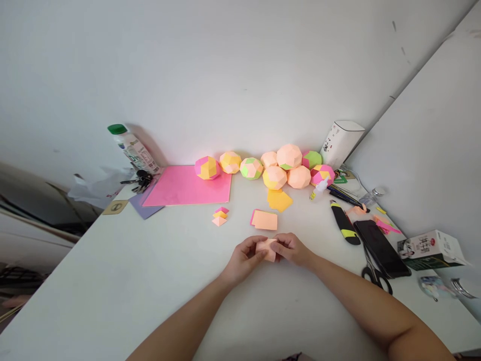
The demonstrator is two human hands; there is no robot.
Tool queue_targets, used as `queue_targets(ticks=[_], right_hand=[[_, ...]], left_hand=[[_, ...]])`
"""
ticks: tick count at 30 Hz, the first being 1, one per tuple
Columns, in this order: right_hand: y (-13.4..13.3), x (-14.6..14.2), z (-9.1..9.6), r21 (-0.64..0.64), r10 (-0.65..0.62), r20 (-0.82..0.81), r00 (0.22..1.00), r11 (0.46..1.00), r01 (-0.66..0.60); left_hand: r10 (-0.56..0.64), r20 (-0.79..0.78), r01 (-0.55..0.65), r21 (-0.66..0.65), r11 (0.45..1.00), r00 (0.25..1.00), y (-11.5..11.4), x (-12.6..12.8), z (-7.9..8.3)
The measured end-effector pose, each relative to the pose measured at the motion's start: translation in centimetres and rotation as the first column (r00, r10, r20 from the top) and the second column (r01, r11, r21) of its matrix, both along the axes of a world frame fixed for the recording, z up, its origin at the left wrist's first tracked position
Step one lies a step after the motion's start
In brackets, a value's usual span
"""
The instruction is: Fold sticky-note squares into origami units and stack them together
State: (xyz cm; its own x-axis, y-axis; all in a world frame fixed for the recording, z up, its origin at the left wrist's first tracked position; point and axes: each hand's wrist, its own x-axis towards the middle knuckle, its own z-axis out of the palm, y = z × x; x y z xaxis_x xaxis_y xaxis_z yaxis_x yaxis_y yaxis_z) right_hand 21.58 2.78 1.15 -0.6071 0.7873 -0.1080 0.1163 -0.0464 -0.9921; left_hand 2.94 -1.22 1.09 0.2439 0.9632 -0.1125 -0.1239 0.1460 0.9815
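Between my two hands is a small peach sheet of paper [267,249], held just above the white table. My left hand [242,258] pinches its left side, thumb on top. On the right side, my right hand [293,249] grips the sheet with its thumb over the surface and the other fingers behind. Just beyond my hands lies a stack of peach paper slips [266,220] with a pink edge showing. To the left of that stack are small folded paper pieces [220,215] in pink, orange and peach. Orange paper sheets [280,200] lie farther back.
Several faceted paper balls [289,156] line the wall, one on a pink sheet [180,188]. A bottle [135,150] stands back left. On the right lie a box cutter [344,223], scissors [372,271], a phone [382,249] and a milk carton [432,249].
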Motion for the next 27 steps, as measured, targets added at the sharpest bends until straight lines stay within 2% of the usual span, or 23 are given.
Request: queue_targets(ticks=[8, 14, 21, 27], right_hand=[[-0.07, -0.07, 0.11, -0.025, -0.001, -0.031, 1.0, 1.0, 0.0], [-0.01, -0.23, -0.02, -0.097, -0.077, -0.127, 0.989, 0.993, 0.065], [0.06, -0.15, -0.58, -0.091, -0.074, -0.092, 0.993, 0.994, 0.066], [-0.05, -0.14, -0.34, -0.088, -0.068, -0.069, 0.995, 0.994, 0.062]], left_hand=[[0.005, 0.021, -0.005, 0.003, 1.0, 1.0, -0.01, 0.13, 0.3], [0.013, 0.002, -0.013, 0.001, 1.0, 1.0, 0.08, 0.11, 0.07], [0.02, -0.003, -0.02, 0.005, 1.0, 1.0, 0.05, 0.13, 0.24], [0.04, -0.032, -0.039, 0.023, 0.999, 0.999, 0.07, 0.09, 0.17]])
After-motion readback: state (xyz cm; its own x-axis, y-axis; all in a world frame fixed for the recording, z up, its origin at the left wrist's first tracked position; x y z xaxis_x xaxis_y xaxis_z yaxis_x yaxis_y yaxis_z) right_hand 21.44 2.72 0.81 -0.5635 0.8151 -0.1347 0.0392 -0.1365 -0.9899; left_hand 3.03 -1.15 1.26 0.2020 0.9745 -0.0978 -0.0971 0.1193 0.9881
